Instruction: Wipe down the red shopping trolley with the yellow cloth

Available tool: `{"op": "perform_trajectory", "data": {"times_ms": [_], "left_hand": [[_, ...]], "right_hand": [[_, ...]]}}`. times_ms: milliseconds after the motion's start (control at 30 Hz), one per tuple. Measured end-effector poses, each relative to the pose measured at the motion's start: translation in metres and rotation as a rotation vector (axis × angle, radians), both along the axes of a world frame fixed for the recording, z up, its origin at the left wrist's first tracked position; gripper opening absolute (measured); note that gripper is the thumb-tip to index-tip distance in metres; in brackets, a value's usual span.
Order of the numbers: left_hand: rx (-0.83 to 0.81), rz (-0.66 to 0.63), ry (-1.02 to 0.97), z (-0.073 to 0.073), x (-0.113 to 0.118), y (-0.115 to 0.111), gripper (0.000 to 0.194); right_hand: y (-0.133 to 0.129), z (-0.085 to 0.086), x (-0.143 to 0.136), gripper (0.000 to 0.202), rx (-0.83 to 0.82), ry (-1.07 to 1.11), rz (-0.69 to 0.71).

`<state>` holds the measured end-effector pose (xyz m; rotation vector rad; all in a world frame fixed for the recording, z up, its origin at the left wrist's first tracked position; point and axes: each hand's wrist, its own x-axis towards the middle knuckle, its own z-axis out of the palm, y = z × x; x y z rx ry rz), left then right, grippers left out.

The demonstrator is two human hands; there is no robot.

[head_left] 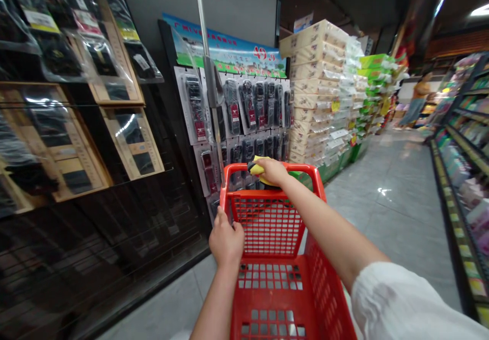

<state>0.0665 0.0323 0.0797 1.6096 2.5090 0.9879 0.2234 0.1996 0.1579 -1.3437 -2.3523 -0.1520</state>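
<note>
A red plastic shopping cart (267, 291) stands in front of me, its basket showing grid walls. My left hand (226, 237) is closed around the left side of the cart's red frame, below a tall metal pole (201, 8) that rises past the handle. At the far top bar my right hand (270, 171) is closed on a yellow cloth with a dark part (259, 164), pressed against the red bar. Some of the right fingers are hidden by the cloth and the hand itself.
Packaged belts (196, 105) hang on a rack beyond the cart. Boxed goods (130, 141) line the dark wall at left. Stacked cream boxes (311, 90) and green boxes (372, 82) stand behind. Shelves (464, 177) run along the right; a distant person (418, 98) stands in the aisle.
</note>
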Motion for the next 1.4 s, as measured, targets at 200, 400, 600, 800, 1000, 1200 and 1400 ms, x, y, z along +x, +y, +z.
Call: {"op": "perform_trajectory", "data": {"times_ms": [200,400,600,800,1000,1200,1400], "left_hand": [[-0.007,0.002,0.008,0.003,0.000,0.000,0.061],[-0.025,0.012,-0.001,0.004,0.001,0.000,0.062],[-0.027,0.006,0.004,0.006,0.002,-0.001,0.061],[-0.024,-0.005,0.021,0.006,0.003,-0.001,0.061],[-0.020,-0.015,0.026,0.008,0.007,-0.002,0.061],[-0.035,0.004,0.028,0.013,0.009,-0.005,0.062],[-0.016,0.021,0.019,0.013,0.006,-0.006,0.064]], "right_hand": [[0.002,-0.012,0.064,0.050,-0.004,0.086,-0.046],[-0.005,-0.022,0.111,0.045,0.010,-0.034,-0.236],[-0.017,-0.009,0.116,0.029,-0.002,-0.210,-0.520],[-0.022,0.003,0.115,0.026,-0.143,-0.138,-0.702],[-0.041,-0.004,0.118,0.031,-0.214,0.041,-0.859],[-0.087,-0.025,0.104,0.028,-0.189,0.092,-0.901],[-0.123,-0.039,0.096,0.026,-0.227,0.048,-0.839]]}}
